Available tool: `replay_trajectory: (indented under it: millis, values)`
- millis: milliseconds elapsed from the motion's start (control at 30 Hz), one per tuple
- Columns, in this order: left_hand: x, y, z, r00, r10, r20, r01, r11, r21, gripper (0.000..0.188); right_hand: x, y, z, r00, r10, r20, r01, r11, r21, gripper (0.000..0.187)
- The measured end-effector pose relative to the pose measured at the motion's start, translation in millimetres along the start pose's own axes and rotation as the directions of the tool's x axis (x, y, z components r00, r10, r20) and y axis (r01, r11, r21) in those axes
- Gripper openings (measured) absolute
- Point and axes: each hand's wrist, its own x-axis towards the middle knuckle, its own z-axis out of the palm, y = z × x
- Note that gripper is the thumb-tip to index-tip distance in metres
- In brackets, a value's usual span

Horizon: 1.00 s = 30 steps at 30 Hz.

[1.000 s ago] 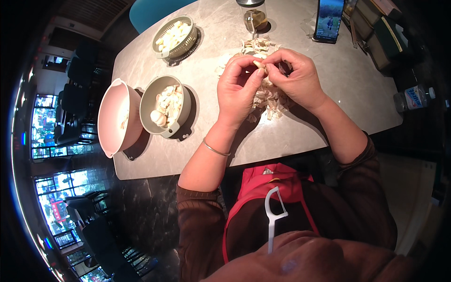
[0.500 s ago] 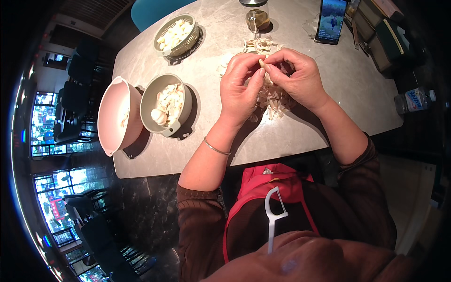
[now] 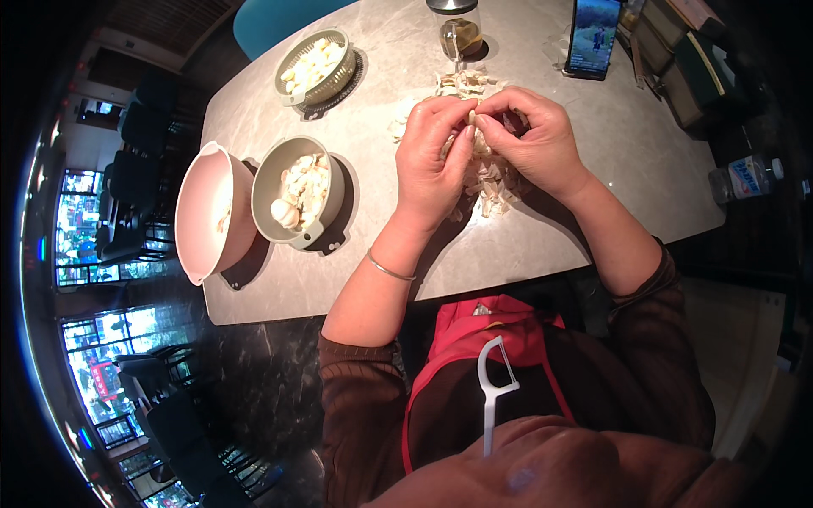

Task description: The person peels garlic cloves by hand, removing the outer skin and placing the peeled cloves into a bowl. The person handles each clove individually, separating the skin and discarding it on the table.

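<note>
Between the fingertips of both hands is a small pale garlic clove (image 3: pixel 472 119). My left hand (image 3: pixel 432 157) pinches it from the left, thumb against forefinger. From the other side my right hand (image 3: pixel 538 140) grips it the same way. Beneath the hands lies a heap of dry garlic skins (image 3: pixel 493 190), partly hidden by them. To the left, a grey-green bowl (image 3: pixel 268 190) holds unpeeled cloves and a garlic bulb (image 3: pixel 285 213). Farther back, a colander (image 3: pixel 337 78) contains peeled white cloves (image 3: pixel 312 68).
A pink bowl (image 3: pixel 196 220) stands at the table's left edge. At the back are a glass jar (image 3: pixel 460 38) with a dark lid and a propped phone (image 3: pixel 591 38). Dark boxes (image 3: pixel 711 80) and a plastic bottle (image 3: pixel 745 178) are at the right. A white floss pick (image 3: pixel 489 398) juts up near me.
My hands stay together over the skins, with only a slight shift of the fingers around the clove. The bowls and colander keep their places.
</note>
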Motion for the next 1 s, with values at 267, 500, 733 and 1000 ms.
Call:
replay_trajectory:
  millis: [267, 500, 733, 1000]
  values:
    - [-1, 0, 2, 0.998, -0.069, 0.008, 0.070, 0.992, -0.101, 0.028, 0, -2, 0, 0.999, 0.052, -0.012, -0.052, 0.999, -0.009, 0.004]
    - [1, -1, -5, 0.864, -0.470, 0.178, 0.428, 0.501, -0.753, 0.028, 0, -12, 1, 1.000, 0.018, -0.012, -0.018, 1.000, 0.017, 0.003]
    - [1, -7, -9, 0.819, -0.532, 0.213, 0.457, 0.381, -0.804, 0.032, 0, -10, 0, 0.999, -0.044, -0.007, 0.043, 0.995, -0.091, 0.003]
    - [4, -7, -12, 0.821, -0.519, 0.237, 0.448, 0.330, -0.830, 0.029, -1, -8, 1, 0.997, -0.059, -0.050, 0.058, 0.998, -0.010, 0.005]
